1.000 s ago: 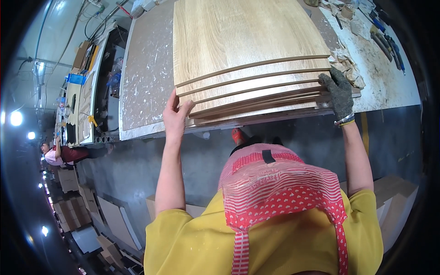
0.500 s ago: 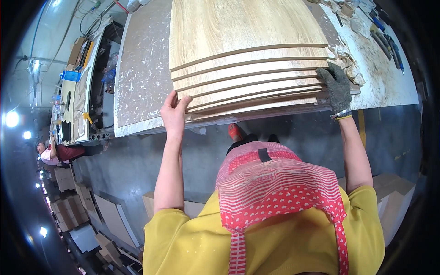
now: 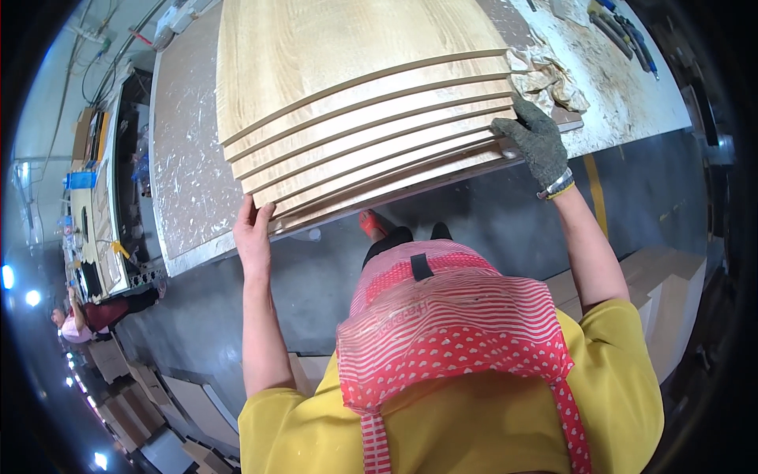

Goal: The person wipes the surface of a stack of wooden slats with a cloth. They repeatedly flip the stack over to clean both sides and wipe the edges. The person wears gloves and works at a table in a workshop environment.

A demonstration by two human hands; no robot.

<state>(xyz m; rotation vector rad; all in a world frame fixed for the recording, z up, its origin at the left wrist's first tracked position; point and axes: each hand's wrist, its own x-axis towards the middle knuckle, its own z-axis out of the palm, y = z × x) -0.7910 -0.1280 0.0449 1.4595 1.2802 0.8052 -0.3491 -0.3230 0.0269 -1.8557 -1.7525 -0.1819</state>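
Note:
A stack of several wood-grain boards (image 3: 355,47) lies in front of me, their near edges stepped like stairs. My bare left hand (image 3: 254,229) pinches the near left corner of one of the lower boards, thumb on top and the other fingers partly hidden at its side. At the near right corner, my right hand (image 3: 541,142) wears a dark grey work glove. Its thumb reaches along the lower boards' edge and its fingers rest against their right side, so the hand is closed round that corner.
The stack sits on a worktable (image 3: 185,158) spotted with white. A crumpled cloth (image 3: 553,83) and several hand tools (image 3: 624,35) lie to the right. Flat cardboard (image 3: 663,300) stands behind me at right. Far left, another person (image 3: 91,316) stands by a bench.
The view has turned, so the stack and table appear farther left and tilted. Both hands stay at the near corners; the right thumb now stretches farther left along the edges.

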